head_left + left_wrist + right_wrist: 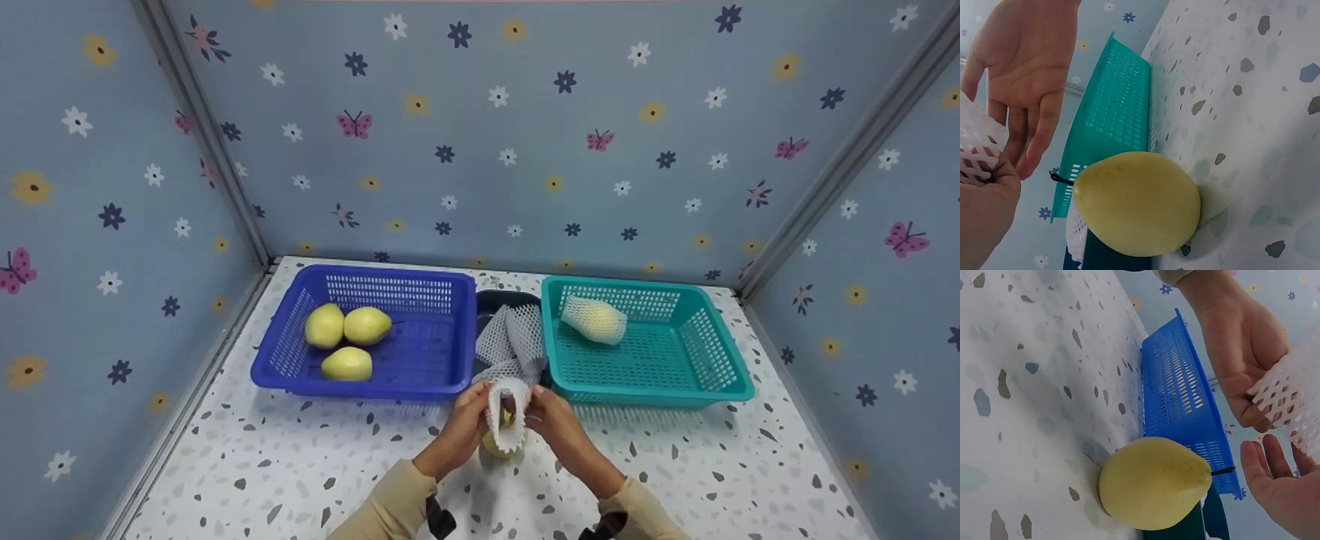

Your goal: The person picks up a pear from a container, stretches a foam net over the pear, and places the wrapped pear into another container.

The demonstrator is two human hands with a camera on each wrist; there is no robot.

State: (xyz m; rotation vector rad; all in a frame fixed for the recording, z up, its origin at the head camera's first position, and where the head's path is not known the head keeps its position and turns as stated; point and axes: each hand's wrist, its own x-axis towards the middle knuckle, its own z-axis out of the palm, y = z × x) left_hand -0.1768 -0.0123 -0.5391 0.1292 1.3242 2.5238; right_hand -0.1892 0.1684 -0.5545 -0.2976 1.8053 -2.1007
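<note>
The left hand [463, 429] and right hand [559, 425] pinch a foam net [1297, 391] above a pear [1137, 205]; speckled tabletop [300, 465] beneath; flowered blue walls [480, 135] around.

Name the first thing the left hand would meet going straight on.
Beyond the foam net it pinches, the left hand would likely meet the loose nets in the dark tray, though depth is unclear.

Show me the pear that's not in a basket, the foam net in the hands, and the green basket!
Pear [1154, 484]: right wrist view, middle of its yellow side.
Foam net [1293, 391]: right wrist view, on its white mesh wall.
Green basket [645, 361]: head view, on its bare floor.
</note>
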